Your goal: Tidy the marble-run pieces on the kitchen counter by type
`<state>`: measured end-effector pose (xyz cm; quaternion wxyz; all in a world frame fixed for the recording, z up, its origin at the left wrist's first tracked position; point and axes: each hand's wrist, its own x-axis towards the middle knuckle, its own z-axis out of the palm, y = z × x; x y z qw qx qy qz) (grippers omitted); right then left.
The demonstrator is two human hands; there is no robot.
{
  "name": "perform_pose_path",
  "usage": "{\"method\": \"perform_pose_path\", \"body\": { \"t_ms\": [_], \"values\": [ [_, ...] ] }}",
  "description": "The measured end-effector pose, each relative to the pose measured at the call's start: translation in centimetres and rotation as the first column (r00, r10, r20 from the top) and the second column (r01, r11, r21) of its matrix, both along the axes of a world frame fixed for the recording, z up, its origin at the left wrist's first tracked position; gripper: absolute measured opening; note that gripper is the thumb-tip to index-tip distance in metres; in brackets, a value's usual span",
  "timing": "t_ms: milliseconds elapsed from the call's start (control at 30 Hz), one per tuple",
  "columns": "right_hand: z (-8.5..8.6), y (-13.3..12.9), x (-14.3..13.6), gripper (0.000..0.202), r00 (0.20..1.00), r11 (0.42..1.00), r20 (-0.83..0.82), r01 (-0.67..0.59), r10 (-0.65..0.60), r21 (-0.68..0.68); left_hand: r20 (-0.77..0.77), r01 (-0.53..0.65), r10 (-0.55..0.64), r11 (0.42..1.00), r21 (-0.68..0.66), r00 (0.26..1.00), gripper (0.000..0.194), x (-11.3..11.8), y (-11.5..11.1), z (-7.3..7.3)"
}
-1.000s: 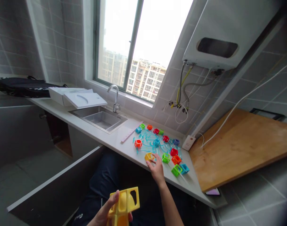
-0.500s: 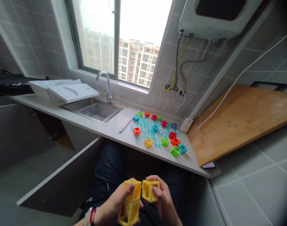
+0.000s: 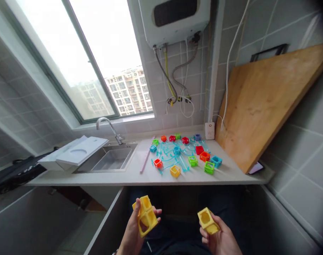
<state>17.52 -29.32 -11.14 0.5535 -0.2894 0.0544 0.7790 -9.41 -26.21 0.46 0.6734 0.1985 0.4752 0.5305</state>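
Left hand (image 3: 132,228): clamped on a joined yellow plastic open-frame block (image 3: 146,211), gripped at one side, seemingly so its openings are left exposed.
Right hand (image 3: 223,236): clamped on a smaller yellow plastic block (image 3: 211,226), apparently steadied between thumb and fingers.
Hand spacing: well apart.
Beyond hands: multicoloured plastic cubes (image 3: 199,150) are spread on the white counter (image 3: 132,179), presumably for easy reach.

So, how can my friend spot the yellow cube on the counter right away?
Find the metal sink, then look right along the white counter, past the long pink strip. Near the front edge sits the yellow cube, between an orange-red cube and a green cube. It's the only yellow one there; the other yellow pieces are in the left hand and right hand.
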Motion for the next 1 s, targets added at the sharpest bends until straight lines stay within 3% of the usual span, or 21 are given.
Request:
{"method": "perform_pose_path", "body": {
  "t_ms": [100,267,533,733,833,933,1000],
  "values": [
    [-1.6,-0.1,-0.1,0.024,0.999,1.0,-0.036,0.013,-0.014,-0.025,-0.039,-0.093,0.094,0.995,0.047,0.995,0.031,-0.6,2.3,0.5],
    [-2.2,-0.4,0.3,0.022,1.0,0.999,-0.015,0.017,-0.018,-0.043,-0.085,-0.08,0.092,0.988,0.133,0.992,0.027,-0.8,6.0,0.2],
    [-1.8,0.3,0.9,0.025,0.993,0.999,0.114,0.031,-0.027,-0.04,-0.188,-0.145,0.209,0.94,0.31,0.96,0.052,-1.3,11.2,-1.2],
    [-3.1,1.1,0.6,0.033,0.998,0.998,0.063,-0.007,0.011,-0.066,-0.187,-0.119,0.183,0.943,0.31,0.965,0.063,-1.4,11.5,-1.4],
    [-2.6,1.5,0.2,0.035,0.994,0.997,0.099,-0.049,0.055,-0.063,-0.153,-0.107,0.157,0.95,0.293,0.976,0.061,-1.3,11.0,-1.7],
    [-0.8,2.7,0.3,0.039,0.95,0.998,0.308,-0.056,0.061,-0.025,-0.088,-0.101,0.128,0.958,0.268,0.988,0.056,-1.0,9.8,-2.3],
    [1.0,4.4,0.7,0.04,0.842,0.993,0.539,-0.067,0.004,0.097,-0.038,-0.108,0.121,0.964,0.244,0.992,0.052,-0.7,8.6,-3.1]
  ]
}}
